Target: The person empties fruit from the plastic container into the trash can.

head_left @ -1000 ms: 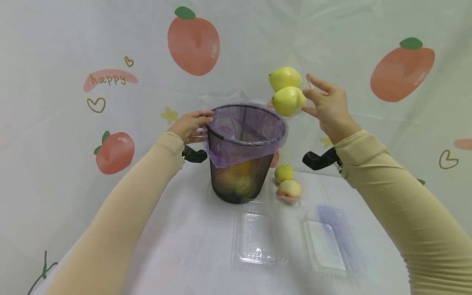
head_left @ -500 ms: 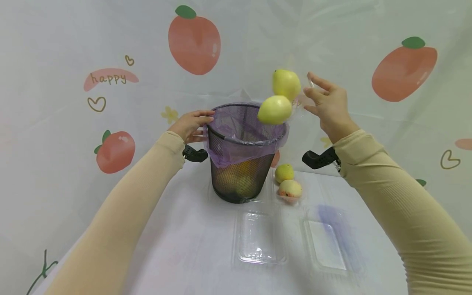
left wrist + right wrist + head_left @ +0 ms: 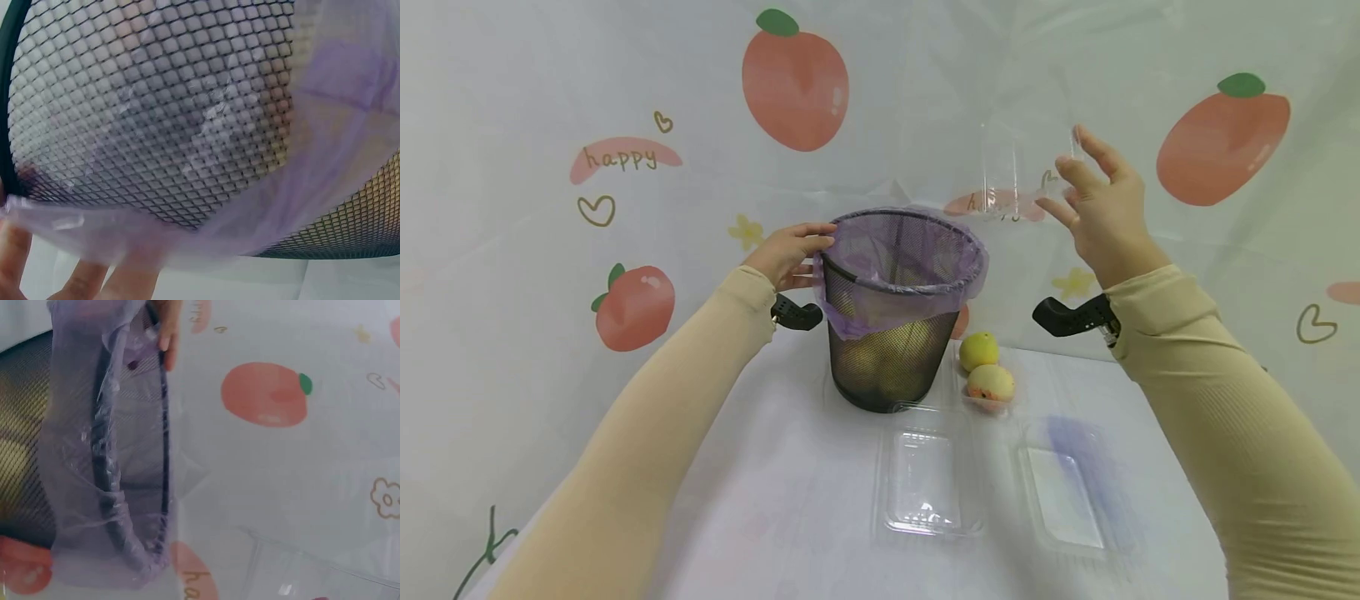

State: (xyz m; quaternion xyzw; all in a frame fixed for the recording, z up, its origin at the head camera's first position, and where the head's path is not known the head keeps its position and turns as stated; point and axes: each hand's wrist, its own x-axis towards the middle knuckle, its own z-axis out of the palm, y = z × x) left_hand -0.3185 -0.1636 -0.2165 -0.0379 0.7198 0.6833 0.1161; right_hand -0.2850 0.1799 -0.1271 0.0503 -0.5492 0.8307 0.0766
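Observation:
A black mesh wastebasket (image 3: pixel 880 358), lined with a purple plastic bag (image 3: pixel 887 308), stands upright on the table. My left hand (image 3: pixel 792 254) holds its rim on the left side, with fingertips over the edge; in the left wrist view the fingers (image 3: pixel 134 275) show below the bag's hem. Yellowish shapes show through the mesh low in the basket. Raised to the right of the basket, my right hand (image 3: pixel 1105 204) pinches a clear plastic container (image 3: pixel 1000 179) by its side, tipped toward the basket. No fruit shows in this container. Its corner also appears in the right wrist view.
Right of the basket, a yellow-green fruit (image 3: pixel 978 352) and a pale, reddish-marked fruit (image 3: pixel 990 384) sit in a clear container. Two more clear containers, one in front (image 3: pixel 925 479) and one further right (image 3: pixel 1063 496), lie on the table (image 3: pixel 760 517). A printed cloth (image 3: pixel 880 100) hangs behind.
Two yellow fruits tumbled out of the container in my right hand and are gone from above the basket; the yellowish mass inside looks higher. My right hand has moved right and slightly up.

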